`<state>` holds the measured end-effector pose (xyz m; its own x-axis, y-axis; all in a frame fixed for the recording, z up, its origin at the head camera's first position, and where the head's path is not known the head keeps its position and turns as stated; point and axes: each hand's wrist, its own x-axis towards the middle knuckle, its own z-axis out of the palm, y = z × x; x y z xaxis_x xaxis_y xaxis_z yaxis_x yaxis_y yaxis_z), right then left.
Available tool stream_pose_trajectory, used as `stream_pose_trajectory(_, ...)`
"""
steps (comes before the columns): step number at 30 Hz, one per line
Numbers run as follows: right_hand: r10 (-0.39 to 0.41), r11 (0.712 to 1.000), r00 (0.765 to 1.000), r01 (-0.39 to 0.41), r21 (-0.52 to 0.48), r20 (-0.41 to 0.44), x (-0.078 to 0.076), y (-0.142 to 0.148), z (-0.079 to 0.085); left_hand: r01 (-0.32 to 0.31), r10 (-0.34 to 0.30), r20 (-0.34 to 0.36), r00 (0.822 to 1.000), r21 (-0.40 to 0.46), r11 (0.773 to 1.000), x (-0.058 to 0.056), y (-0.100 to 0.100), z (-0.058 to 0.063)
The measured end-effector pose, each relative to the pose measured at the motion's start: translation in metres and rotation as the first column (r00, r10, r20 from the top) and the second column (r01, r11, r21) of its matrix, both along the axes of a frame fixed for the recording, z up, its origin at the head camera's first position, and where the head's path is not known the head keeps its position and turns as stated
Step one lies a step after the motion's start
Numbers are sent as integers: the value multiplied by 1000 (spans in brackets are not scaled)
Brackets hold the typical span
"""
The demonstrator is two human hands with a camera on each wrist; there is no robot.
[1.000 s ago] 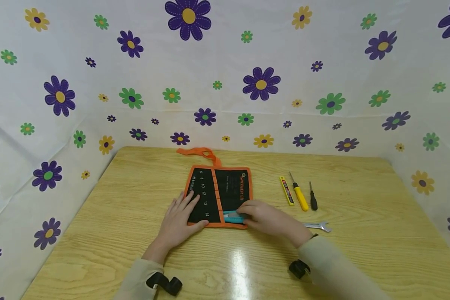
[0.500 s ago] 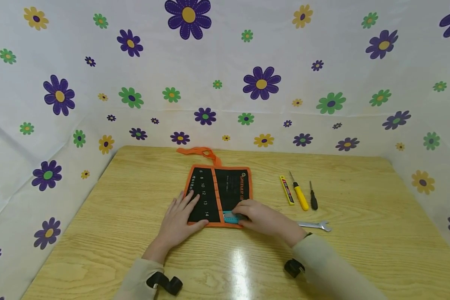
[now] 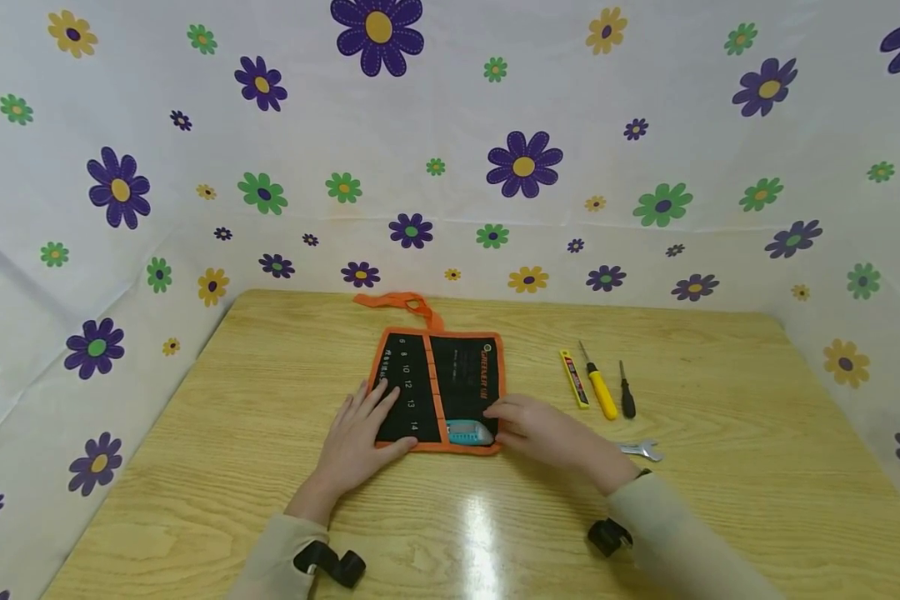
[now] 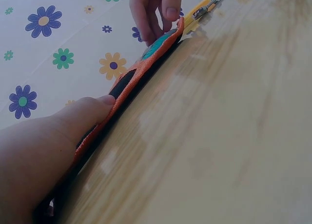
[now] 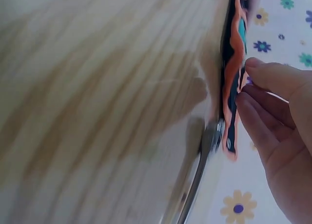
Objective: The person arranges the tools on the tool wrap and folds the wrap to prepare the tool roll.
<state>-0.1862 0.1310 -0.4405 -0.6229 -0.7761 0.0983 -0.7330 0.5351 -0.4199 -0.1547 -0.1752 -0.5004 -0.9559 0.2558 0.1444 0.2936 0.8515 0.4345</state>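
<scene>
A black tool pouch (image 3: 461, 375) with orange trim lies spread on the table. A teal utility knife (image 3: 468, 432) sits at its near right, its left end at the orange divider strip marked off in pockets. My left hand (image 3: 356, 442) rests spread over the pouch's numbered left panel, thumb along the near edge, as the left wrist view also shows with the thumb (image 4: 92, 109). At the pouch's right edge is my right hand (image 3: 543, 429), thumb and fingers bent and apart, just off the knife's end. In the right wrist view the fingertips (image 5: 253, 63) hold nothing.
Right of the pouch lie a yellow box (image 3: 574, 379), a yellow-handled screwdriver (image 3: 602, 396) and a black-handled screwdriver (image 3: 627, 400). A wrench (image 3: 642, 450) lies partly behind my right wrist. An orange strap (image 3: 401, 302) trails toward the flowered backdrop (image 3: 450, 125).
My right hand slid the utility knife slightly left, then released it and drew back to the right, uncovering the knife's end. My left hand stayed in place on the pouch.
</scene>
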Motion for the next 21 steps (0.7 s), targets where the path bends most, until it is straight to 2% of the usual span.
stream_pose_trajectory(3,-117,993,993,117,5,-15,-1,11,0,1,-1,-2,1000,-1,1000,0,0,-1)
stream_pose_trajectory(5,-227,974,973,227,-9,-49,-3,19,-1,2,-2,-5,1000,-2,1000,0,-1,-1)
stream_pose_trajectory(8,-390,921,915,386,-61,-103,-8,31,-4,3,-3,-10,1000,-3,1000,-1,-1,-1)
stream_pose_trajectory(11,-505,863,853,497,-95,-133,-13,42,-6,2,-2,-9,1000,-6,1000,-1,-1,0)
stream_pose_trajectory(14,-577,817,803,568,-102,-150,-15,49,-7,2,-2,-7,1000,-9,1000,-1,-1,0)
stream_pose_trajectory(16,-604,797,782,596,-97,-155,-17,53,-7,3,-3,-6,1000,-8,1000,0,0,1)
stream_pose_trajectory(21,-630,775,763,628,-66,-143,-20,58,-9,6,-6,2,1000,-6,1000,1,0,2)
